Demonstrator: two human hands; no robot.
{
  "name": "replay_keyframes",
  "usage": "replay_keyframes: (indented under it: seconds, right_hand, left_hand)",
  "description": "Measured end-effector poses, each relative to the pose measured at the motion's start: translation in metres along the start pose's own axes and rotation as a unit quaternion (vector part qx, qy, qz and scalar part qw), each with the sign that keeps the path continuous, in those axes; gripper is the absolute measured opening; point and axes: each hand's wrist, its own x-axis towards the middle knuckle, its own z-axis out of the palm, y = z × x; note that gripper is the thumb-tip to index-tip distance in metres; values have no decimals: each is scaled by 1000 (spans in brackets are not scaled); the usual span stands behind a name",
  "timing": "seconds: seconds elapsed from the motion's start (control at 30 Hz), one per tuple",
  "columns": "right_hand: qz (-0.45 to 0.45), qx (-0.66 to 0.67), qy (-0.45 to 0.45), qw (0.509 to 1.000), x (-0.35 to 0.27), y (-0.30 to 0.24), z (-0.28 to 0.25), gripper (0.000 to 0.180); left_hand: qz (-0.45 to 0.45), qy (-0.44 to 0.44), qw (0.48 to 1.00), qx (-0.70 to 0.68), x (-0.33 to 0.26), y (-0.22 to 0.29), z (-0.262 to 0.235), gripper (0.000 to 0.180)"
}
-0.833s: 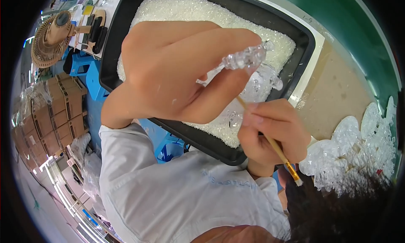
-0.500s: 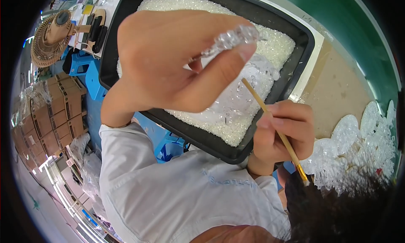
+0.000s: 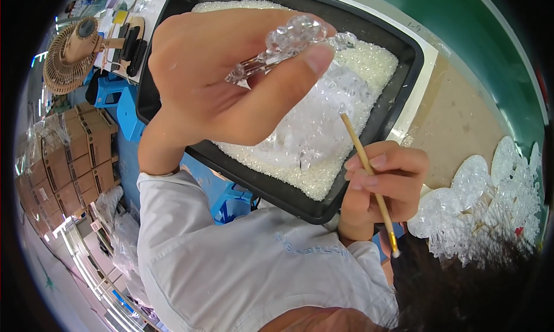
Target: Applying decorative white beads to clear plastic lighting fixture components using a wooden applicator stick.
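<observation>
My left hand point(image 3: 202, 84) is raised over a black tray point(image 3: 271, 200), pinching a clear, bubbly-looking ornament point(image 3: 295, 36) between thumb and fingers. Part of that ornament runs back into the palm, where the fingers hide it. To its right, my right hand point(image 3: 386, 185) grips a thin paintbrush point(image 3: 369, 169) by its wooden handle. The bare handle end points up toward the tray, and the bristle end points down toward me. White glittery granules point(image 3: 314, 182) lie in the tray, with a large clear, lumpy piece point(image 3: 300, 127) on top, partly covered by my left hand.
Several clear textured discs and pieces point(image 3: 473, 199) are heaped on the tan surface point(image 3: 450, 113) at the right. A fan point(image 3: 69, 55) stands at the far left, above stacked cardboard boxes point(image 3: 75, 159). Blue stools point(image 3: 112, 89) are beyond the tray's left side.
My left hand has shifted slightly left, and the ornament in it has turned, showing more of its clustered end. The paintbrush has tilted more upright, its bristle end swinging left.
</observation>
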Motion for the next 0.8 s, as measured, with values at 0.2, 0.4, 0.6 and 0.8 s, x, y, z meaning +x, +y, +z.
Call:
replay_keyframes:
  seconds: [0.2,0.4,0.6,0.8]
  right_hand:
    - [-17,-1,6,1000,-4,2,2,16]
    - [-83,-15,-64,994,7,4,-4,17]
    - [-37,-28,-29,999,-6,1,-6,16]
    - [-2,-2,-14,1000,-10,-2,-13,15]
  left_hand:
    - [6,-4,1000,-2,-2,5,0,16]
    - [13,-6,1000,-7,-1,8,2,17]
    - [30,-1,999,10,-1,10,3,18]
    - [127,-22,992,4,3,5,5,23]
